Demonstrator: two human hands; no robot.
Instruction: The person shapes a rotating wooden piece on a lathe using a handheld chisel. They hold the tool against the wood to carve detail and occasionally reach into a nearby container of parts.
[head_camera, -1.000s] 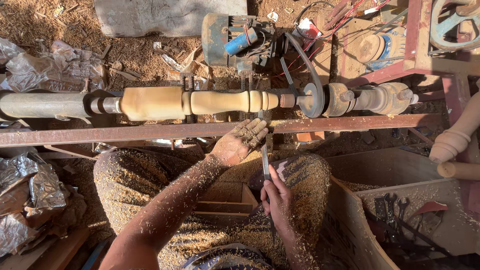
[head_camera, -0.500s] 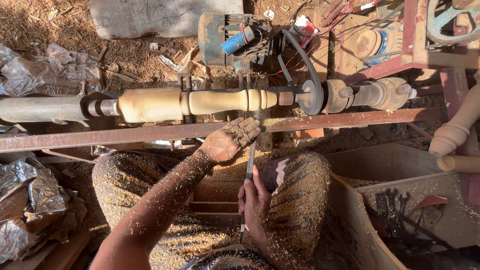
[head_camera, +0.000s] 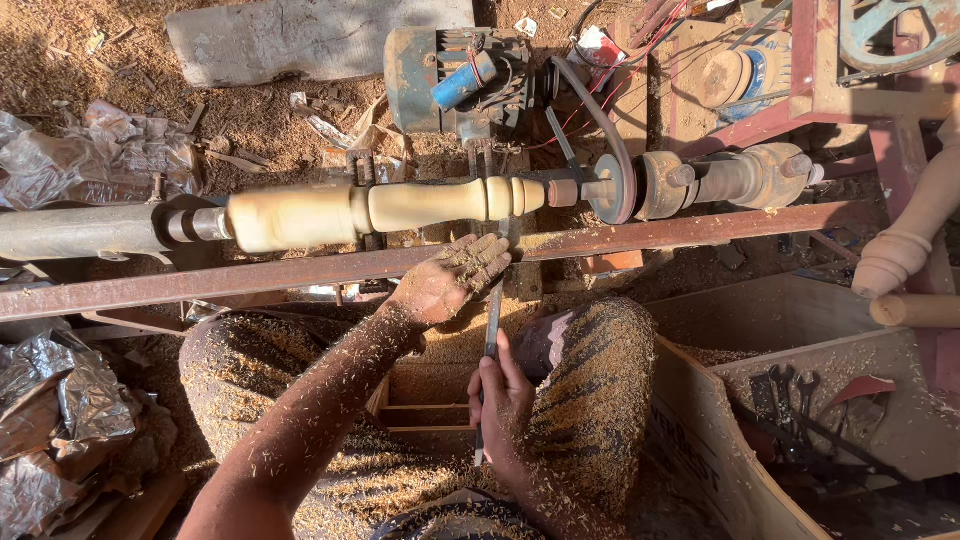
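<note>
A pale turned wooden spindle (head_camera: 380, 208) is mounted lengthwise in a lathe, thick at its left end and beaded at its right. My left hand (head_camera: 448, 282), dusted with shavings, lies on the rusty steel rail (head_camera: 300, 270) and presses down on the blade of a long metal chisel (head_camera: 492, 320). The chisel's tip points at the beaded right end of the spindle. My right hand (head_camera: 503, 405) grips the chisel's handle, low between my shaving-covered knees.
A blue-grey electric motor (head_camera: 450, 75) with a belt drives the headstock pulley (head_camera: 612, 188). A wooden crate (head_camera: 700, 420) at right holds spanners (head_camera: 790, 395). Turned legs (head_camera: 915, 245) lie at far right. Crumpled foil and plastic (head_camera: 60, 410) lie at left.
The view has shifted a little. Both hands keep hold of the chisel against the rail, with the tool's tip staying near the spindle's beaded right end.
</note>
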